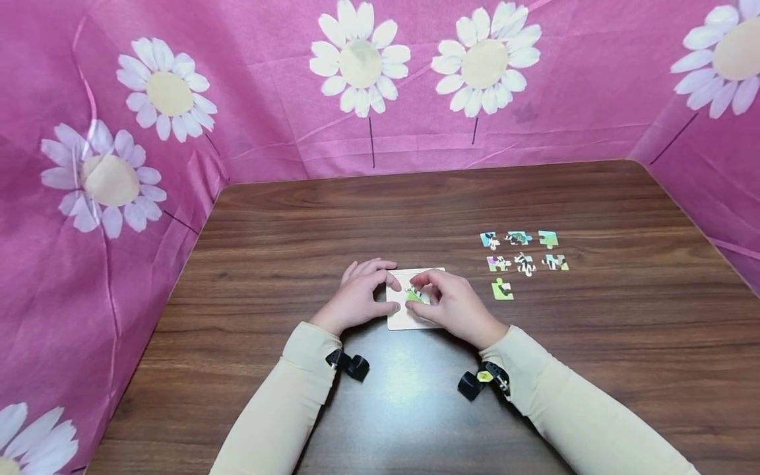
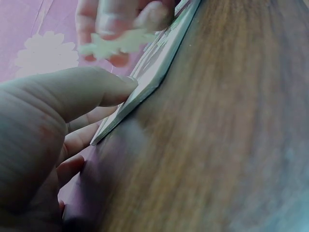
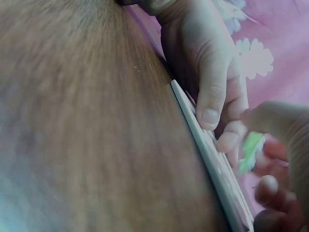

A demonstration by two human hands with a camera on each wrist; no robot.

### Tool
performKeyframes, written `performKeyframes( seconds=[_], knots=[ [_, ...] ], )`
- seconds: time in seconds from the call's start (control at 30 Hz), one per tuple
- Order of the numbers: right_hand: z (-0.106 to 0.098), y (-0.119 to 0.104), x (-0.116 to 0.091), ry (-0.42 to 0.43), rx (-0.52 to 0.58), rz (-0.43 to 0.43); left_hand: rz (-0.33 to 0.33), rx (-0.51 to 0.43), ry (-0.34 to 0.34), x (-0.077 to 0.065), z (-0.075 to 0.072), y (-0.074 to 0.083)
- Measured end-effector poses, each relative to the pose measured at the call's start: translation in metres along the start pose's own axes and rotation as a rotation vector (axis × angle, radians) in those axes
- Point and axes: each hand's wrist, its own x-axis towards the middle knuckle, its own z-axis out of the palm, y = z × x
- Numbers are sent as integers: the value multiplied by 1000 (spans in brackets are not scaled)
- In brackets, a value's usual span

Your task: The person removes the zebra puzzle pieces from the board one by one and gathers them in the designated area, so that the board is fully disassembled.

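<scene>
A pale square puzzle tray [image 1: 399,319] lies flat on the table in front of the person. The left hand [image 1: 360,297] holds it at its left side, thumb [image 2: 113,87] on the frame and the other fingers at the far side of that edge. Over the tray, the right hand [image 1: 454,303] pinches a green and white jigsaw piece [image 1: 413,294] between thumb and fingers. This piece [image 3: 250,151] appears raised above the tray in both wrist views. The right hand covers much of the tray's right half.
Several loose jigsaw pieces [image 1: 525,264] lie in rough rows to the right of the tray, with one green piece [image 1: 502,289] nearest the right hand. The brown wooden table [image 1: 285,224] is backed by a pink cloth [image 1: 261,86] with white daisies.
</scene>
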Motion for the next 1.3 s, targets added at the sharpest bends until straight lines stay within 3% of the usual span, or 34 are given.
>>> performKeyframes(
  seconds=[0.23, 0.4, 0.77, 1.07, 1.3],
  knots=[
    [2, 12, -6, 116, 126, -155, -2, -4, -4, 0, 0, 0],
    [-2, 16, -14, 122, 144, -159, -10, -9, -11, 1, 0, 0],
    [-24, 21, -37, 82, 109, -28, -22, -18, -12, 1, 1, -1],
    [-44, 37, -51, 139, 52, -27, -30, -10, -13, 1, 1, -1],
    [-64, 48, -63, 168, 30, 123, -24, -16, -7, 1, 2, -2]
  ],
)
